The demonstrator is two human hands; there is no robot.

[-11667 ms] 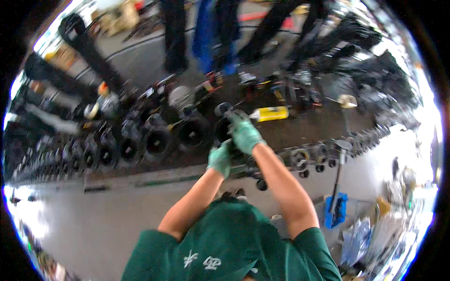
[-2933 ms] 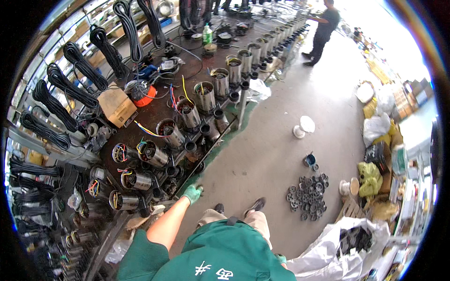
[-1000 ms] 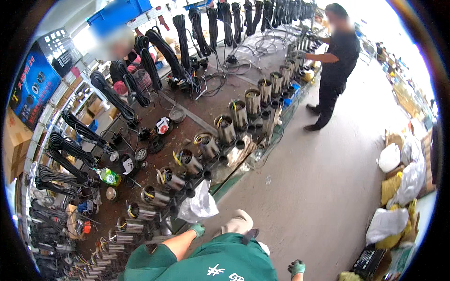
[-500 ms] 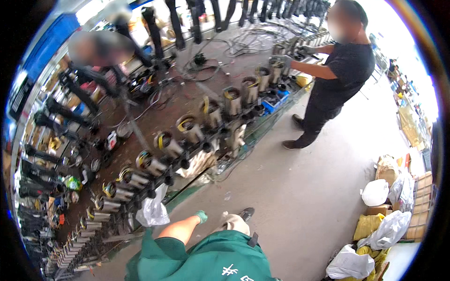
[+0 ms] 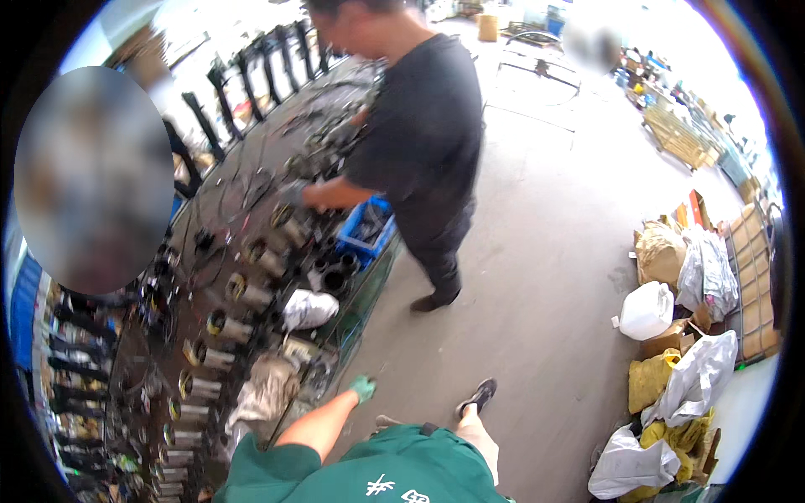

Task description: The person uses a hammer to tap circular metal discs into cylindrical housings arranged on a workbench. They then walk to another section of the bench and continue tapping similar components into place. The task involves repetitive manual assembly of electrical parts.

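My left hand [image 5: 362, 389], in a green glove, hangs out ahead of my body over the grey floor. It holds nothing that I can see, its fingers loosely bent. It is apart from the long workbench's green edge [image 5: 366, 314], the nearest thing on its left. My right hand is not in view. On the bench lie a crumpled beige cloth [image 5: 267, 387] and a white bag [image 5: 309, 309]. Beyond them stands a row of metal cylinders with yellow-rimmed tops, among them one cylinder [image 5: 250, 291].
A co-worker [image 5: 428, 126] in dark clothes stands at the bench ahead, gloved hands over parts, beside a blue crate [image 5: 367, 231]. Along the right side are a white jug [image 5: 647, 310], yellow sacks [image 5: 650, 379] and white bags [image 5: 635, 462]. Grey floor [image 5: 537, 293] runs between.
I have moved forward along the bench and my view has turned right. The co-worker now appears nearer and further left. My left hand still hangs out empty.
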